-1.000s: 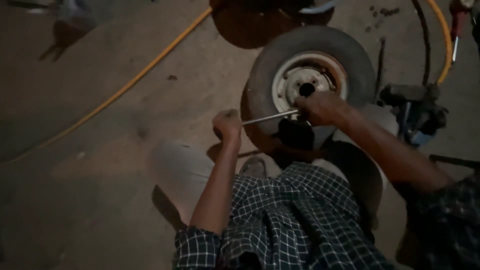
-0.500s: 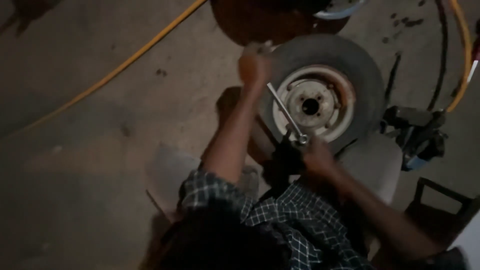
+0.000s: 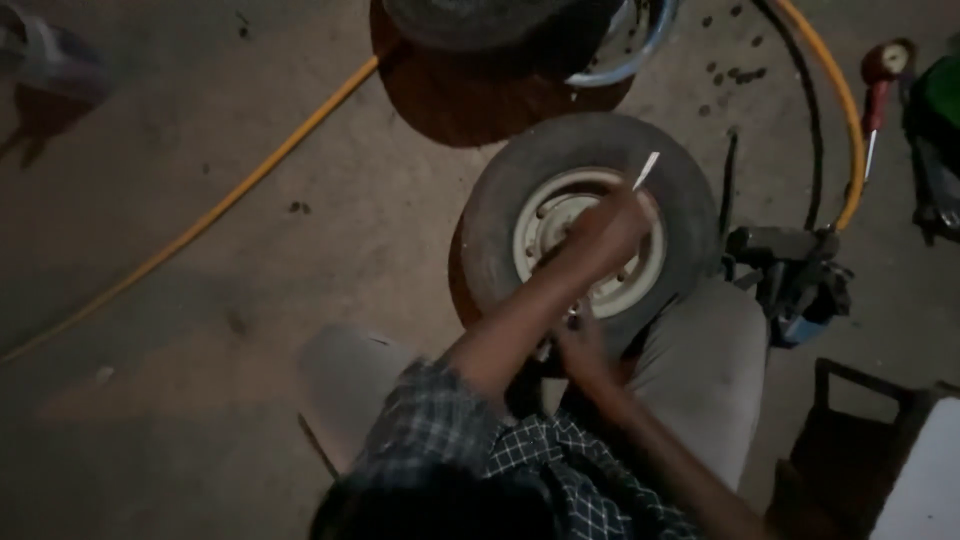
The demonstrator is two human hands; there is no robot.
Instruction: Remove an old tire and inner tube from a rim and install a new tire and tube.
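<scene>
The thin silver metal rod, held low over the hub of the small black-tyred, cream-rimmed wheel half a second ago, is now swung upward, gripped in the left hand, while the right hand stays braced at the wheel's lower edge, its fingers not discernible.

Left hand grips wrench over wheel (dim)
</scene>
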